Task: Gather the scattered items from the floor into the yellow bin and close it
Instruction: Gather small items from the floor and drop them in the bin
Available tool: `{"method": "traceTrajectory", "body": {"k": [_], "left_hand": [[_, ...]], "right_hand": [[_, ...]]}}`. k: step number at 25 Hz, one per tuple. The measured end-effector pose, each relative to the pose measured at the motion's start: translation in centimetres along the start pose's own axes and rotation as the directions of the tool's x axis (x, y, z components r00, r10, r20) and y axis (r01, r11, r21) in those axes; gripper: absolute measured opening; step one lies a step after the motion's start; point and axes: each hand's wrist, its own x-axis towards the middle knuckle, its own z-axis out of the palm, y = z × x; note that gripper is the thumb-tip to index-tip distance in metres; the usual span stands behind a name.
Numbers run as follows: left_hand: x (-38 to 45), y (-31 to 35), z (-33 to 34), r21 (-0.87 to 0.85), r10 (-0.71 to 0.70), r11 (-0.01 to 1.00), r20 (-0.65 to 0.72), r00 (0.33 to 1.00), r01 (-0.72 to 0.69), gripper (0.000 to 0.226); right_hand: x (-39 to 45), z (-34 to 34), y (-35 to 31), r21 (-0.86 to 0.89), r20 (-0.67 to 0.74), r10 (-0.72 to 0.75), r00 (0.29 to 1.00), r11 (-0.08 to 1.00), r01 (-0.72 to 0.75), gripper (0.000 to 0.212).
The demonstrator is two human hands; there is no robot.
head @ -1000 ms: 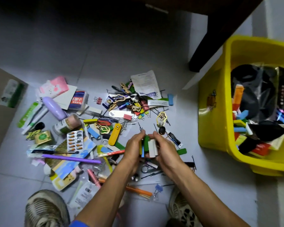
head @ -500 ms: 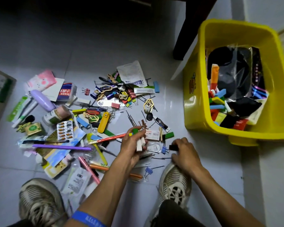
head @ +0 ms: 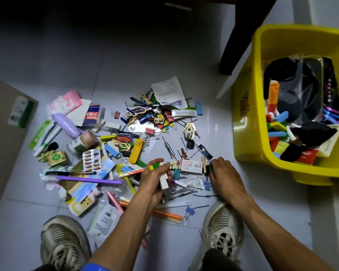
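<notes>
A pile of small scattered items (head: 125, 141) covers the tiled floor: clips, hairpins, pens, blister pills, packets, coloured blocks. The open yellow bin (head: 249, 145) stands at the right, partly filled with blocks and black bags. My left hand (head: 155, 178) grips a bundle of small blocks (head: 163, 179), white, green and yellow, low over the pile. My right hand (head: 222, 173) is down on the floor, fingers pinched on a small green block (head: 211, 169) beside a white staple box (head: 191, 165).
My two shoes (head: 64, 243) (head: 224, 229) rest at the near edge of the pile. A dark table leg (head: 237, 45) stands behind the bin. A brown cardboard box (head: 2, 133) lies at the left. Bare tiles stretch beyond the pile.
My hands separated from a shared bundle. The left kept the blocks; the right reached down to the floor and now pinches a green block nearer the bin.
</notes>
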Motion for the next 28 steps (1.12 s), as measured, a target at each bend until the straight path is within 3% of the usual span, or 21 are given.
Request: {"method": "traceTrajectory", "body": {"k": [2, 3, 5, 7, 9, 13, 16, 17, 20, 24, 26, 28], "left_hand": [[-0.3, 0.3, -0.5, -0.034, 0.005, 0.999, 0.003, 1.0, -0.005, 0.031], [-0.4, 0.4, -0.5, -0.047, 0.006, 0.999, 0.001, 1.0, -0.006, 0.031], [-0.7, 0.4, -0.2, -0.054, -0.006, 0.999, 0.01, 1.0, 0.006, 0.031], [-1.0, 0.3, 0.5, -0.06, -0.05, 0.997, 0.064, 0.997, 0.054, 0.029], [-1.4, 0.5, 1.3, -0.08, -0.067, 0.994, 0.139, 0.988, 0.078, 0.034], [-1.9, 2.2, 1.0, -0.04, 0.041, 0.999, 0.175, 0.984, -0.034, 0.033], [-1.8, 3.7, -0.4, -0.046, 0.139, 0.99, 0.21, 0.968, -0.132, 0.028], [-1.8, 4.0, -0.7, -0.062, 0.157, 0.987, 0.234, 0.959, -0.147, 0.026], [-1.5, 4.3, -1.3, -0.053, 0.136, 0.99, 0.217, 0.967, -0.128, 0.025], [0.2, 5.5, -2.1, -0.131, 0.13, 0.984, 0.061, 0.99, -0.121, 0.02], [1.2, 6.5, -2.5, -0.135, 0.131, 0.983, 0.018, 0.991, -0.128, 0.024], [1.9, 7.3, -2.7, -0.118, 0.122, 0.986, -0.001, 0.993, -0.122, 0.026]], "right_hand": [[0.1, -0.3, -0.9, 0.254, -0.001, 0.146, 0.989, 0.957, -0.141, 0.01], [0.0, -0.7, -1.4, 0.476, 0.041, 0.249, 0.968, 0.847, -0.238, 0.006], [-0.2, -2.1, -3.2, 0.806, 0.209, 0.322, 0.923, 0.478, -0.349, 0.003], [-0.3, -3.4, -6.0, 0.876, 0.306, 0.234, 0.923, 0.309, -0.369, 0.004], [-0.4, -4.6, -9.3, 0.881, 0.312, 0.168, 0.935, 0.318, -0.351, 0.006], [0.2, -7.1, -12.9, 0.849, 0.219, 0.11, 0.97, 0.468, -0.245, 0.013], [0.6, -8.7, -14.0, 0.927, 0.265, -0.013, 0.964, 0.277, -0.251, 0.025], [0.7, -8.9, -14.4, 0.936, 0.247, -0.039, 0.968, 0.268, -0.228, 0.029], [1.3, -7.9, -15.3, 0.904, 0.157, -0.033, 0.987, 0.407, -0.131, 0.018], [4.8, -6.0, -13.7, 0.821, 0.094, 0.078, 0.993, 0.558, -0.121, 0.011], [8.0, -5.8, -12.5, 0.653, -0.051, 0.111, 0.992, 0.756, -0.051, 0.023], [11.7, -5.7, -11.9, 0.417, -0.142, 0.038, 0.989, 0.908, 0.025, 0.045]]}}
